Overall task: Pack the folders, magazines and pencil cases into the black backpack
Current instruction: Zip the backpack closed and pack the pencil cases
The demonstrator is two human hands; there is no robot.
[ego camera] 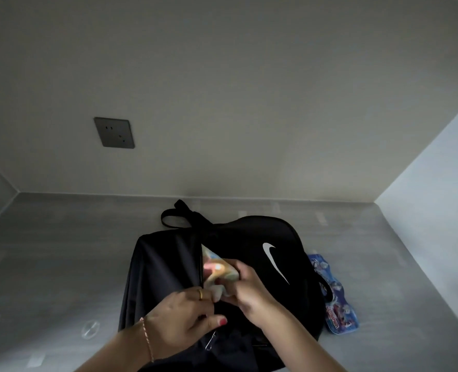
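Two hands met over the black backpack, which lay flat on the grey surface directly beneath them, its white swoosh panel just beyond the right hand. That hand gripped a pale, colourfully printed soft item, probably a pencil case, which sat partly inside the bag's open zip slit between the two hands. The left hand, wearing a gold ring and a thin pink-and-white cord bracelet, had its fingers curled at the near edge of the opening and against the same item; whether it pinched the fabric or the item I could not tell. A metal zip pull hung just below the left thumb.

A blue printed pouch of glossy, crinkled material lay to the right of the right hand, touching the bag's side and partly hidden by it. The bag's carry loop curled on the far side of both hands.

The surface looked smooth and faintly streaked, with a small clear round disc left of the left wrist. Plain pale walls enclosed it, and a dark square socket plate sat on the back wall, well beyond the left hand.
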